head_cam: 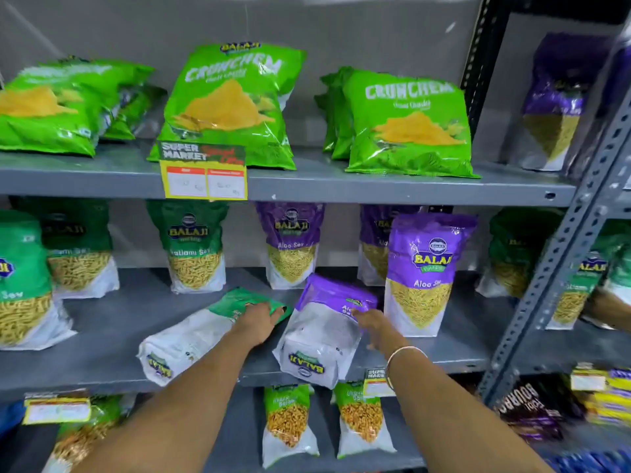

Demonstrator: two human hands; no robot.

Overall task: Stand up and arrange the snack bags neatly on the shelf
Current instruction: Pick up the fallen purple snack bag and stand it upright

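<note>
Two snack bags lie flat on the grey middle shelf (102, 339), bottoms toward me. My left hand (257, 320) rests on the top end of the fallen green bag (191, 339), fingers curled over it. My right hand (372, 324) grips the right side of the fallen purple Aloo Sev bag (324, 336), which overhangs the shelf's front edge. An upright purple Aloo Sev bag (425, 274) stands just right of my right hand. Further upright bags line the back: green Ratlami Sev (193, 249) and purple (290, 245).
Green Crunchem bags (228, 104) sit on the upper shelf behind a yellow price tag (204, 177). A perforated grey upright (560, 254) bounds the shelf on the right. Smaller green bags (288, 421) stand on the lower shelf. Another person's hand (611, 308) shows at the far right.
</note>
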